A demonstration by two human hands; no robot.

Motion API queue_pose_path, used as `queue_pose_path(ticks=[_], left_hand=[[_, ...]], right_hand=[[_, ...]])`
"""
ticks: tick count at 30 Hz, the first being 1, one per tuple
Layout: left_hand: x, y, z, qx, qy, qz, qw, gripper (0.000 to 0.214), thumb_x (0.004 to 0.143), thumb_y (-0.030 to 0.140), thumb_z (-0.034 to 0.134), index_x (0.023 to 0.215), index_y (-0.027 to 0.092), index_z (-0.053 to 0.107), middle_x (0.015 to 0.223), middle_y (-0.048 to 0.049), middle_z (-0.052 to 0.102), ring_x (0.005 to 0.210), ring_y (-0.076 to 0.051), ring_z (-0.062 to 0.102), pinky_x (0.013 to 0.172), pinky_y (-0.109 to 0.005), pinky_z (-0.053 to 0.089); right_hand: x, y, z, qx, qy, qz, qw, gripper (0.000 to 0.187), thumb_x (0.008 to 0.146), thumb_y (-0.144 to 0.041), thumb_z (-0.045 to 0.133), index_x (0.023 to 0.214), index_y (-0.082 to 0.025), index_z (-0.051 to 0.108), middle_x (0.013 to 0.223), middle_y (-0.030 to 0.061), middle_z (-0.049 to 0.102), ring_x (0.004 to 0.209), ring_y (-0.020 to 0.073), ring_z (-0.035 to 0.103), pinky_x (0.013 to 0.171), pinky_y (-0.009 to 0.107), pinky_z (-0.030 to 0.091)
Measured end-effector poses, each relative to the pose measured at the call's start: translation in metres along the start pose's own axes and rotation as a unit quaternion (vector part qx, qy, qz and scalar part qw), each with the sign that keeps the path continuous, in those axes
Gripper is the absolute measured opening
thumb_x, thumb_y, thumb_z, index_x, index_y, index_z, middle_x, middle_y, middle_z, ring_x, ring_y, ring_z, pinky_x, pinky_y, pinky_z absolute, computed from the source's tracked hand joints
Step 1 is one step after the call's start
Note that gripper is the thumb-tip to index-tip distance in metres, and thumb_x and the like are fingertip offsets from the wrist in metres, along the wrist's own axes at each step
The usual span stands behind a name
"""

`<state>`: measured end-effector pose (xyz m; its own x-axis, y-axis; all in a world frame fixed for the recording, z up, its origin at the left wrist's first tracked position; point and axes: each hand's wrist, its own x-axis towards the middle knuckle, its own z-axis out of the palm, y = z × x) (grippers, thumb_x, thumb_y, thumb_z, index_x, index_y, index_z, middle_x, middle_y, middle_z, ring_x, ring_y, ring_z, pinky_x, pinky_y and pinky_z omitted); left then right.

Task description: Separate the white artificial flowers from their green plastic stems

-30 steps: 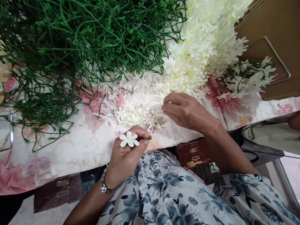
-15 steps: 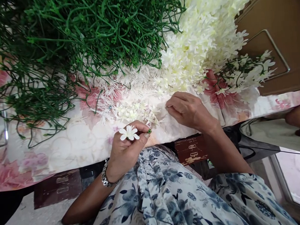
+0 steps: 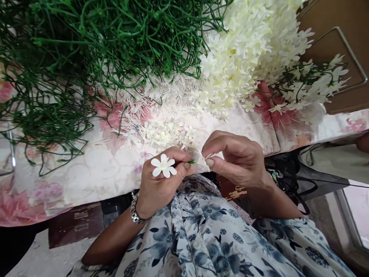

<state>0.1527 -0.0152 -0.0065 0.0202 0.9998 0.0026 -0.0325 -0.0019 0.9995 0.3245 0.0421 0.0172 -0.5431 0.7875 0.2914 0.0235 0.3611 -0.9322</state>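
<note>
My left hand is closed around a thin green stem whose tip sticks out past my thumb, and a white artificial flower sits on that stem above my fingers. My right hand pinches a small white flower piece right beside the stem's tip, just in front of the table's edge. Small loose white blossoms lie on the cloth behind both hands.
A floral tablecloth covers the table. A tangle of green plastic stems fills the back left, a heap of cream flowers the back right. A brown cabinet with a metal handle stands at the right. Another person's hand shows at the right edge.
My right hand left the loose blossoms on the cloth and came toward me with a small white piece, meeting the stem tip in my left hand.
</note>
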Motion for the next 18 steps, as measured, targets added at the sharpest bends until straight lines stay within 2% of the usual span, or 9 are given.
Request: queue_pose_path(ticks=[6,12,18], left_hand=[[0.0011,0.0037,-0.0001,0.069,-0.005,0.049,0.996,0.014,0.075,0.004,0.059,0.079,0.017,0.059,0.075,0.0015,0.060,0.071,-0.008,0.056,0.065,-0.019,0.045],[-0.0010,0.0048,0.0006,0.179,-0.002,0.077,0.981,0.014,0.075,0.004,0.056,0.079,0.017,0.059,0.073,0.0015,0.062,0.068,-0.008,0.057,0.063,-0.020,0.045],[-0.0025,0.0034,-0.0003,0.225,0.002,0.112,0.968,0.012,0.076,0.007,0.055,0.081,0.017,0.058,0.073,0.0004,0.063,0.068,-0.010,0.058,0.065,-0.023,0.046]], right_hand=[[-0.0005,0.0034,-0.0016,-0.088,-0.034,-0.023,0.995,0.008,0.077,-0.010,0.060,0.084,-0.012,0.062,0.074,0.0040,0.062,0.068,0.0096,0.057,0.061,0.024,0.046],[-0.0023,0.0030,-0.0009,-0.165,-0.051,-0.069,0.983,0.009,0.079,-0.010,0.058,0.087,-0.014,0.060,0.075,0.0042,0.063,0.071,0.0107,0.057,0.062,0.024,0.047],[-0.0051,0.0042,-0.0002,-0.206,-0.079,-0.071,0.973,0.011,0.079,-0.009,0.057,0.088,-0.014,0.058,0.077,0.0047,0.061,0.072,0.0112,0.055,0.063,0.024,0.046]])
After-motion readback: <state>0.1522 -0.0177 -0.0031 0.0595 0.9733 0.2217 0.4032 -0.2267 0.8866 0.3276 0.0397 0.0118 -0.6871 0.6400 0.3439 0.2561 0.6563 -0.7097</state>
